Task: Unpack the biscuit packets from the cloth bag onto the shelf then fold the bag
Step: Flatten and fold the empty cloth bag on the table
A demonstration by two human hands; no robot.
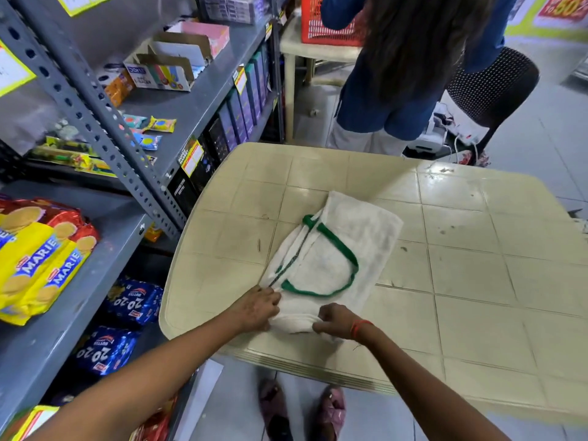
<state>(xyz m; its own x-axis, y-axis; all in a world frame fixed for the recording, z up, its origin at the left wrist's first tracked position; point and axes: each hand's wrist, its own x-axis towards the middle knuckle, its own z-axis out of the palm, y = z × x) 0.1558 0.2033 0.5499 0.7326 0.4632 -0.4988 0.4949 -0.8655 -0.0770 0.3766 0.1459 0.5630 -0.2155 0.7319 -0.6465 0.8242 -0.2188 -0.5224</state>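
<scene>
A white cloth bag (350, 249) with green handles lies flat and partly folded on the beige plastic table (477, 281). My left hand (257, 308) grips the bag's near left corner. My right hand (337, 321), with a red thread on its wrist, pinches the near edge, which is rolled up between both hands. Yellow Marie biscuit packets (35, 268) and a red packet lie stacked on the grey metal shelf (105, 249) at the left.
Blue 20-20 biscuit packets (121, 326) sit on a lower shelf. A person in blue (397, 74) stands beyond the table's far edge, beside a dark chair (490, 87) and a red basket (321, 23). My sandalled feet (302, 412) show below the table's near edge.
</scene>
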